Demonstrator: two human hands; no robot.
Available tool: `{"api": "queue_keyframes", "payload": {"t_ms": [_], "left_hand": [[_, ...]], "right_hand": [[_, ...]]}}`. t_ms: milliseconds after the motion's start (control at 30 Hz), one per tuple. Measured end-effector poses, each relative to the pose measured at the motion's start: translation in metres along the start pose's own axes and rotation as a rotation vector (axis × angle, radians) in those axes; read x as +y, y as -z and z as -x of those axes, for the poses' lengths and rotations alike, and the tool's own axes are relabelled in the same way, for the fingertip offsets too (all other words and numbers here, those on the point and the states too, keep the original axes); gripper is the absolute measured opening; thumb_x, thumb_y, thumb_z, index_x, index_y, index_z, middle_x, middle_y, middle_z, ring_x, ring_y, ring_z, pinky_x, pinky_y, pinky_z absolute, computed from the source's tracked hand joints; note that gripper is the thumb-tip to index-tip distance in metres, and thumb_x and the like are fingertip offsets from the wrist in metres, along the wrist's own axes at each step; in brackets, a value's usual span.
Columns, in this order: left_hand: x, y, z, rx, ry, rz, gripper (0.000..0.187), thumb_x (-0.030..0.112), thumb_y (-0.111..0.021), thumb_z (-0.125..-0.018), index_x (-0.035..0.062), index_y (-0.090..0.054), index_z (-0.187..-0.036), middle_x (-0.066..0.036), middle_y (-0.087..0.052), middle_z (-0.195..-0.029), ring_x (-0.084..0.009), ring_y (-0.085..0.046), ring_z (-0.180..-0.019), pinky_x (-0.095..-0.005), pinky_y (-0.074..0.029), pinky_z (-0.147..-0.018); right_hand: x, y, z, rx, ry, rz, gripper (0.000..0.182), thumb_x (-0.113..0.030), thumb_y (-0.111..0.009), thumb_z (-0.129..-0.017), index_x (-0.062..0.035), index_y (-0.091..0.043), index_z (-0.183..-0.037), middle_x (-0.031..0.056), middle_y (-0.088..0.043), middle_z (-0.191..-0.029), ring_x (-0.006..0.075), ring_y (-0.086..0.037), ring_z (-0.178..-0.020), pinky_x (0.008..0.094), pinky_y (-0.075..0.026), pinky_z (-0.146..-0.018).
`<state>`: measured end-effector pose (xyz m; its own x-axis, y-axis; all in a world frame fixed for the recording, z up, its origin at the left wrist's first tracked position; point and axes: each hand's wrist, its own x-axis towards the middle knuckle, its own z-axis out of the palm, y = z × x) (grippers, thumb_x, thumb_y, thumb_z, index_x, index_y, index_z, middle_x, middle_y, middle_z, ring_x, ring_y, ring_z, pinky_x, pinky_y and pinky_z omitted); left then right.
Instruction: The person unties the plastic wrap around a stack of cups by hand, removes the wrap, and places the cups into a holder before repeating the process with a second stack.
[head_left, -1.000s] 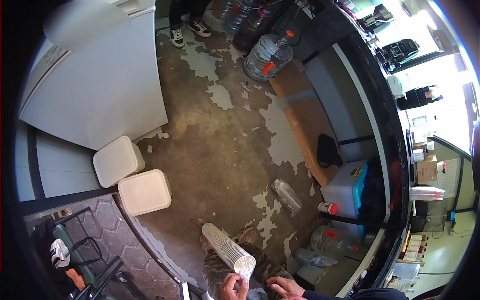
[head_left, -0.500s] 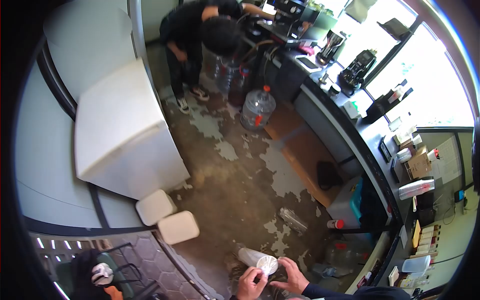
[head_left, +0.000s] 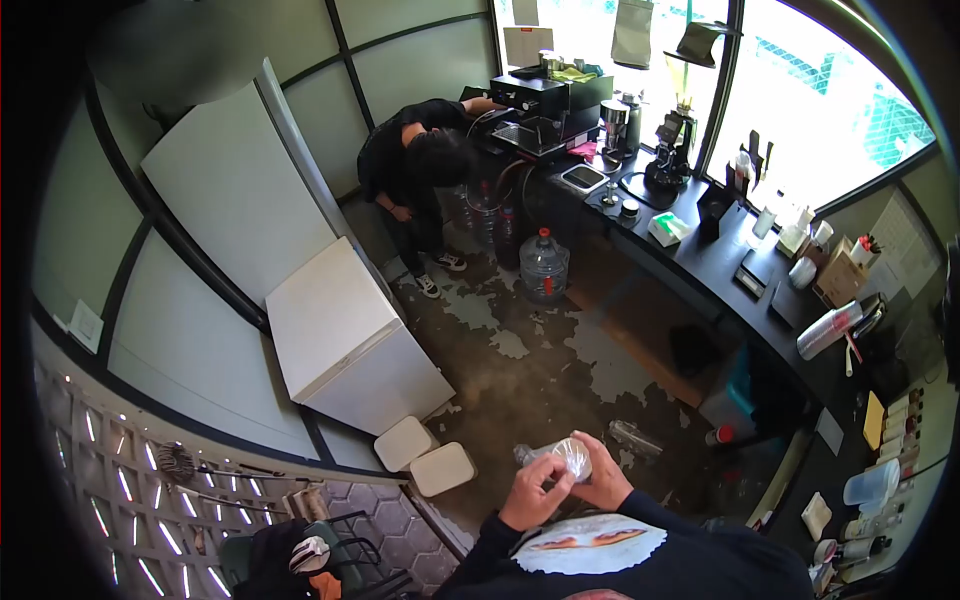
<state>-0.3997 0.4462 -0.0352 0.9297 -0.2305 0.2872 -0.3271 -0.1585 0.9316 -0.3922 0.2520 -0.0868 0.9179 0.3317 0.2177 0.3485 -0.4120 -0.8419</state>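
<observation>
A plastic-wrapped stack of white cups (head_left: 553, 456) is held in front of my chest, its near end facing me. My left hand (head_left: 530, 492) pinches the wrapping at that near end. My right hand (head_left: 602, 478) grips the stack from the right side. Both hands are low in the head view, above the worn floor.
A white chest freezer (head_left: 345, 340) stands left, two white lidded bins (head_left: 425, 457) beside it. A person in black (head_left: 420, 160) bends over by the coffee machine (head_left: 540, 100). A water jug (head_left: 543, 268) stands on the floor. The black counter (head_left: 740, 270) with cups and boxes runs along the right.
My head has tilted up, bringing the far counter and the bending person into view. The cup stack has risen closer to my chest, and both hands now close around its near end.
</observation>
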Motion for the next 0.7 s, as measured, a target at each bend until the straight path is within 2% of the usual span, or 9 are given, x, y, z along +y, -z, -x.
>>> {"api": "queue_keyframes", "payload": {"t_ms": [133, 267, 400, 467, 500, 700], "left_hand": [[0.018, -0.01, -0.014, 0.0, -0.006, -0.068, 0.01, 0.007, -0.068, -0.091, -0.0011, -0.062, -0.091, -0.009, -0.063, -0.09, -0.0173, -0.063, -0.079, -0.0299, -0.051, -0.072], [0.023, -0.029, -0.02, 0.068, 0.045, -0.006, 0.011, 0.009, -0.068, -0.09, -0.0002, -0.061, -0.09, -0.01, -0.061, -0.085, -0.0197, -0.062, -0.074, -0.0316, -0.049, -0.066], [0.029, -0.042, -0.02, 0.131, 0.101, 0.007, 0.01, 0.008, -0.067, -0.091, -0.0009, -0.061, -0.091, -0.007, -0.061, -0.086, -0.014, -0.061, -0.074, -0.0288, -0.05, -0.067], [0.036, -0.048, -0.019, 0.172, 0.16, 0.08, 0.009, 0.006, -0.066, -0.093, -0.0017, -0.061, -0.092, -0.006, -0.06, -0.087, -0.011, -0.06, -0.075, -0.0272, -0.05, -0.067], [0.032, -0.051, -0.016, 0.186, 0.172, 0.093, 0.009, 0.005, -0.064, -0.095, -0.0026, -0.061, -0.093, -0.005, -0.059, -0.09, -0.0084, -0.06, -0.078, -0.0257, -0.051, -0.068], [0.022, -0.057, -0.008, 0.294, 0.216, 0.146, 0.011, 0.007, -0.063, -0.098, -0.003, -0.061, -0.094, -0.003, -0.059, -0.092, -0.0065, -0.06, -0.079, -0.024, -0.052, -0.07]], "right_hand": [[-0.004, 0.023, -0.004, 0.0, -0.029, -0.054, 0.096, -0.019, -0.089, -0.073, -0.01, -0.036, -0.153, 0.0219, -0.051, -0.141, 0.0397, -0.051, -0.13, 0.0451, -0.044, -0.109], [0.003, 0.039, -0.007, 0.009, -0.014, -0.127, 0.099, -0.026, -0.092, -0.073, -0.0062, -0.036, -0.152, 0.0203, -0.054, -0.137, 0.0366, -0.054, -0.126, 0.0442, -0.045, -0.107], [0.013, 0.053, -0.011, -0.021, 0.004, -0.239, 0.102, -0.03, -0.093, -0.073, -0.0024, -0.034, -0.152, 0.0201, -0.055, -0.137, 0.0345, -0.056, -0.126, 0.0423, -0.046, -0.106], [0.014, 0.059, -0.015, -0.117, -0.005, -0.366, 0.104, -0.03, -0.093, -0.072, -0.0026, -0.033, -0.153, 0.0206, -0.055, -0.138, 0.0339, -0.056, -0.128, 0.0415, -0.045, -0.107], [0.016, 0.061, -0.017, -0.144, -0.003, -0.356, 0.105, -0.031, -0.093, -0.073, -0.0029, -0.033, -0.153, 0.0207, -0.055, -0.139, 0.0339, -0.056, -0.128, 0.0413, -0.045, -0.108], [0.029, 0.061, -0.034, -0.254, 0.095, -0.2, 0.1, -0.033, -0.09, -0.074, -0.0051, -0.034, -0.153, 0.0208, -0.056, -0.136, 0.0363, -0.057, -0.126, 0.0423, -0.045, -0.107]]}}
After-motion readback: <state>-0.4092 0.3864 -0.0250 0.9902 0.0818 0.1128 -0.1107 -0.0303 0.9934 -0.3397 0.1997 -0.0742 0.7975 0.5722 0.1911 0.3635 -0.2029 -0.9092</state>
